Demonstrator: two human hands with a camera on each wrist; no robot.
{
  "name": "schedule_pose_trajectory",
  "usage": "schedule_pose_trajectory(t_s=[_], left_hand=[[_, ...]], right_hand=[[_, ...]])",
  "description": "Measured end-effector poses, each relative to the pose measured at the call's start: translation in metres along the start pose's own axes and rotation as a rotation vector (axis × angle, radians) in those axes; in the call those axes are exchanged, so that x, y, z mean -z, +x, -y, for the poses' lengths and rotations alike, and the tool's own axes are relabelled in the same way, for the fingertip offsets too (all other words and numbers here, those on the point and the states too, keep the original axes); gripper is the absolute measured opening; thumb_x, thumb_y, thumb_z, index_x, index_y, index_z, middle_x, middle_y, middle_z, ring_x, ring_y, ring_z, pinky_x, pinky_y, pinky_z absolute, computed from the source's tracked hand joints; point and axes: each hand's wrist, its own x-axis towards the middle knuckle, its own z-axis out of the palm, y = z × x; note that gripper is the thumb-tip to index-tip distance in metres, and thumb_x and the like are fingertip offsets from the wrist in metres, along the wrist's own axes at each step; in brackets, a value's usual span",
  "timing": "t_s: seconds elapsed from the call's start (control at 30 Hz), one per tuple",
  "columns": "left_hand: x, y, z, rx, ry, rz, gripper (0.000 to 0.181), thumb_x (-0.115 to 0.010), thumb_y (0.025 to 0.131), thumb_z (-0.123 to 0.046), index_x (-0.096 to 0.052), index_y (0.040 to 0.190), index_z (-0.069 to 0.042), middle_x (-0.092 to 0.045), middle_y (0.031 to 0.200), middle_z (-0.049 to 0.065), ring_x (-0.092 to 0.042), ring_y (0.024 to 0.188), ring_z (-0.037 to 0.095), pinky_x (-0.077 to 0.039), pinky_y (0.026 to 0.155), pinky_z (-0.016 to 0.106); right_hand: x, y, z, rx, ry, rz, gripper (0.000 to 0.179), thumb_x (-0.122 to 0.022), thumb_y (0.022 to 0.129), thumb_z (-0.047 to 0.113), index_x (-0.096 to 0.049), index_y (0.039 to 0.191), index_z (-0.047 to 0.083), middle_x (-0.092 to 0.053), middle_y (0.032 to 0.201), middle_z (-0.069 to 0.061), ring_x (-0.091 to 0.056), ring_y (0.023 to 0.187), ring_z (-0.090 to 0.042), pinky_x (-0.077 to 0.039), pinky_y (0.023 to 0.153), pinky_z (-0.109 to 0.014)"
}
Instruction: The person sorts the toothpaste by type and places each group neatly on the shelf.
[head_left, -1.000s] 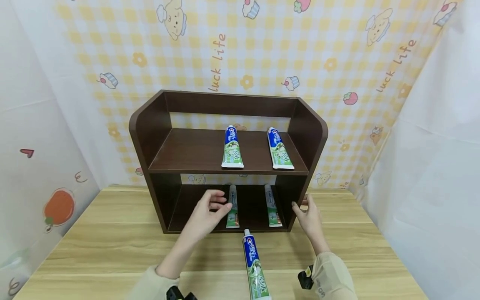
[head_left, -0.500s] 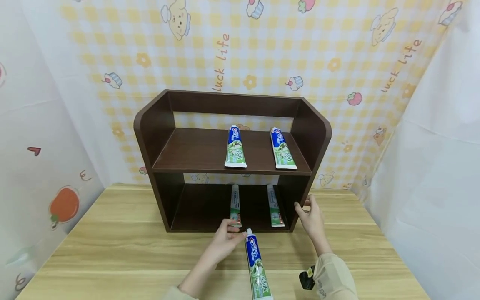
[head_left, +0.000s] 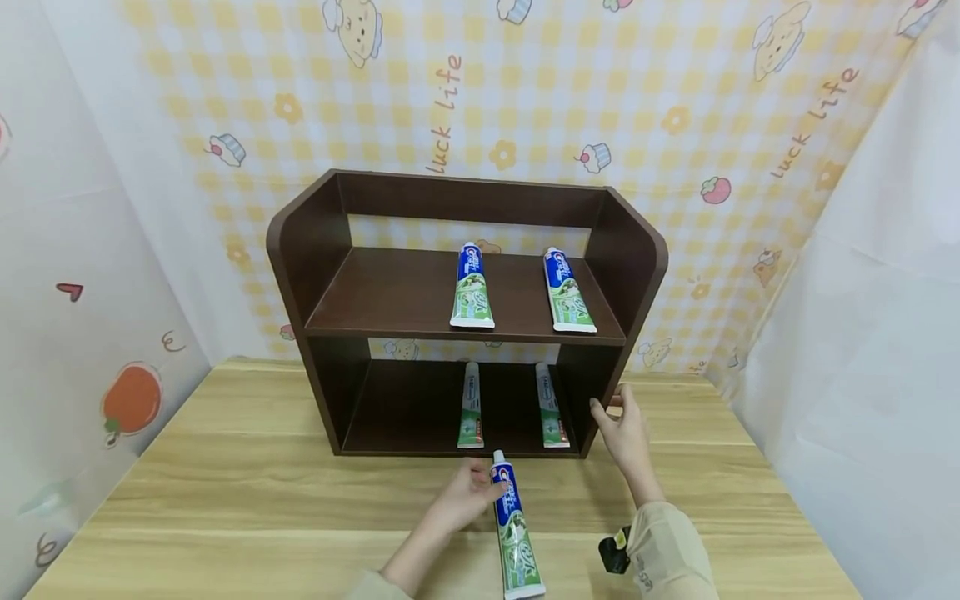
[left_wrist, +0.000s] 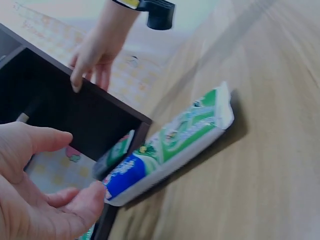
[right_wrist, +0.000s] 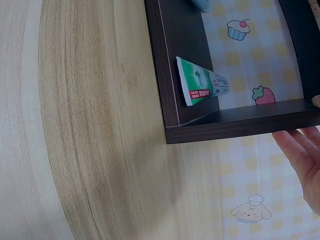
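On the table lies a blue-and-green toothpaste tube (head_left: 517, 537), its white cap toward the dark brown shelf (head_left: 390, 292). My left hand (head_left: 459, 500) is at the tube's blue cap end, thumb overlapping it in the head view. In the left wrist view, thumb and fingers of the left hand (left_wrist: 35, 195) are spread apart, with the thumb tip right at the tube's (left_wrist: 170, 145) blue end. My right hand (head_left: 626, 433) grips the shelf's right side panel. The right wrist view shows fingers of that hand (right_wrist: 302, 155) along the panel's outer face.
Two blue-and-green tubes, one mid-shelf (head_left: 472, 287) and one farther right (head_left: 568, 292), lie on the upper level. Below them lie two grey-green tubes, one in the middle (head_left: 471, 408) and one at right (head_left: 552, 408). A patterned cloth (head_left: 495, 108) hangs behind the shelf.
My left hand has come down from in front of the lower shelf level to the cap end of the tube on the table. The right hand keeps its hold on the side panel.
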Motion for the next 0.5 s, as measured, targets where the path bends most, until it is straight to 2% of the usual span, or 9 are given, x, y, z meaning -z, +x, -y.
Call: schedule_pose_trajectory(t_s=[0.03,0.17,0.23,0.27,0.37,0.5], left_hand=[[-0.002,0.000,0.002,0.016,-0.001,0.005,0.056,-0.064,0.083,-0.014,-0.035,0.121,0.016,-0.050,0.111,0.030,-0.055,0.096,0.037,-0.050,0.081,0.047],[-0.011,0.002,0.011,0.048,-0.017,0.022,0.054,-0.066,0.080,-0.009,-0.036,0.117,0.016,-0.051,0.105,0.028,-0.058,0.080,0.030,-0.054,0.064,0.039],[-0.015,0.002,0.014,0.046,0.022,0.008,0.053,-0.068,0.079,-0.011,-0.039,0.114,0.015,-0.051,0.102,0.024,-0.057,0.077,0.026,-0.054,0.059,0.035],[-0.017,0.002,0.015,0.038,0.042,-0.005,0.052,-0.069,0.078,-0.012,-0.040,0.112,0.015,-0.051,0.101,0.023,-0.056,0.077,0.024,-0.054,0.058,0.035],[-0.022,0.001,0.016,0.012,0.138,-0.056,0.054,-0.071,0.076,-0.016,-0.043,0.110,0.016,-0.049,0.100,0.023,-0.055,0.081,0.026,-0.054,0.068,0.040],[-0.031,0.000,0.018,0.003,0.180,-0.086,0.069,-0.074,0.071,-0.012,-0.037,0.120,0.020,-0.045,0.105,0.027,-0.055,0.083,0.030,-0.054,0.073,0.044]], right_hand=[[0.000,0.000,0.000,-0.001,-0.002,0.000,0.018,-0.055,0.089,0.017,-0.046,0.099,0.005,-0.055,0.108,-0.026,-0.064,0.093,-0.040,-0.055,0.075,-0.044],[0.000,0.002,0.000,-0.006,0.002,-0.004,0.018,-0.056,0.089,0.017,-0.046,0.098,0.005,-0.056,0.107,-0.025,-0.064,0.093,-0.040,-0.056,0.075,-0.043],[0.000,0.002,0.000,-0.009,0.002,-0.005,0.018,-0.057,0.088,0.017,-0.046,0.098,0.006,-0.056,0.107,-0.025,-0.064,0.094,-0.040,-0.056,0.075,-0.043],[0.000,0.002,0.000,-0.009,0.003,0.000,0.019,-0.056,0.089,0.017,-0.046,0.099,0.005,-0.055,0.108,-0.026,-0.063,0.094,-0.041,-0.056,0.075,-0.043],[0.000,0.001,0.000,-0.010,0.003,0.009,0.019,-0.056,0.089,0.017,-0.045,0.099,0.005,-0.055,0.109,-0.027,-0.063,0.095,-0.041,-0.055,0.076,-0.044],[0.000,0.001,0.000,-0.007,0.000,0.008,0.019,-0.056,0.089,0.017,-0.045,0.099,0.005,-0.055,0.109,-0.027,-0.063,0.094,-0.041,-0.056,0.075,-0.043]])
